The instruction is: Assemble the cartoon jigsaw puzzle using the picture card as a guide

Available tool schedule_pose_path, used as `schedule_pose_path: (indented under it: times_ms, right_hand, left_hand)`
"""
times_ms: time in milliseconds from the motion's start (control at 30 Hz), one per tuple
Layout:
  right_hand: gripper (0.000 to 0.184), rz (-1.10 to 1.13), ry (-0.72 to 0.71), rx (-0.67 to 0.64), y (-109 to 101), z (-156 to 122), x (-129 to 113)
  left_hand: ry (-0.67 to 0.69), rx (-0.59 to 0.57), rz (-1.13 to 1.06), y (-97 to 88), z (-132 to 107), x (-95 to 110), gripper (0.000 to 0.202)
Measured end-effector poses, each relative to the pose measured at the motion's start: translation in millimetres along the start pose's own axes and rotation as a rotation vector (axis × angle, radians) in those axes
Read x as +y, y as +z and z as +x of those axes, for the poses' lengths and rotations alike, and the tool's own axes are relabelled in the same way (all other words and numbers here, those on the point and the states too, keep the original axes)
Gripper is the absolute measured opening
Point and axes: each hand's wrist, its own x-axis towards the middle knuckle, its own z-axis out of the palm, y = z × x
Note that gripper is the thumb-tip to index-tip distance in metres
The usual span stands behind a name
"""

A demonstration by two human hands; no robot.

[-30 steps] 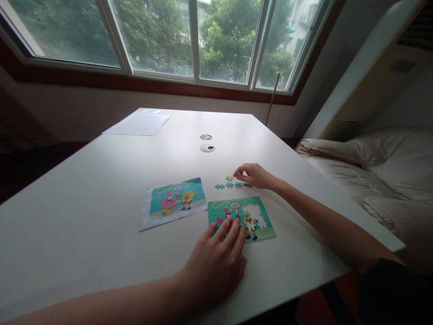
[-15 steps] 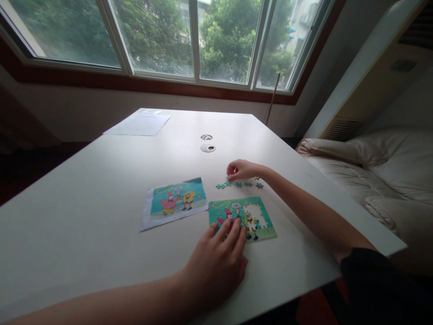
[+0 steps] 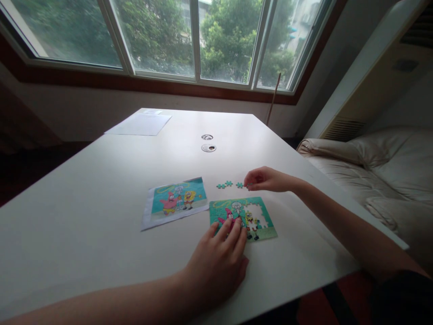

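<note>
A jigsaw puzzle [image 3: 262, 232] lies on the white table, mostly assembled, with a white gap at its upper right around a yellow cartoon figure. Across its lower left part, my left hand [image 3: 219, 253] rests with fingers stretched out, covering some of the picture. Behind the puzzle, my right hand [image 3: 267, 179] is pinched at the right end of a short row of loose pieces, its fingertips on a teal puzzle piece [image 3: 249, 185] that is partly hidden. Other teal pieces [image 3: 228, 183] lie just left of these fingers. Whatever is under the palm is hidden.
Left of the puzzle lies a printed reference picture [image 3: 177, 201] of the same cartoon scene. White paper sheets [image 3: 138, 124] lie at the table's far left. Two round fittings [image 3: 208, 148] are set in the tabletop. A pale sofa [image 3: 338, 158] stands at the right.
My right hand has shifted right along the row of loose pieces, from the left ones to the right end. My left hand stays on the puzzle.
</note>
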Motion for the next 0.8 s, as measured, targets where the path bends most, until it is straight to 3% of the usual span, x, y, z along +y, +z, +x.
schedule_pose_path:
  times_ms: [133, 267, 800]
  right_hand:
    - [0.027, 0.107, 0.075, 0.021, 3.4, -24.0, 1.0]
    - [0.032, 0.129, 0.052, 0.011, 15.3, -35.9, 3.3]
    - [0.03, 0.276, 0.178, 0.062, 38.8, -43.6, 9.2]
  left_hand:
    - [-0.002, 0.01, -0.009, 0.6, -0.1, -0.2, 0.046]
    - [-0.005, -0.003, -0.008, -0.2, 0.3, 0.1, 0.046]
    - [-0.003, 0.007, 0.003, 0.9, -0.2, -0.3, 0.045]
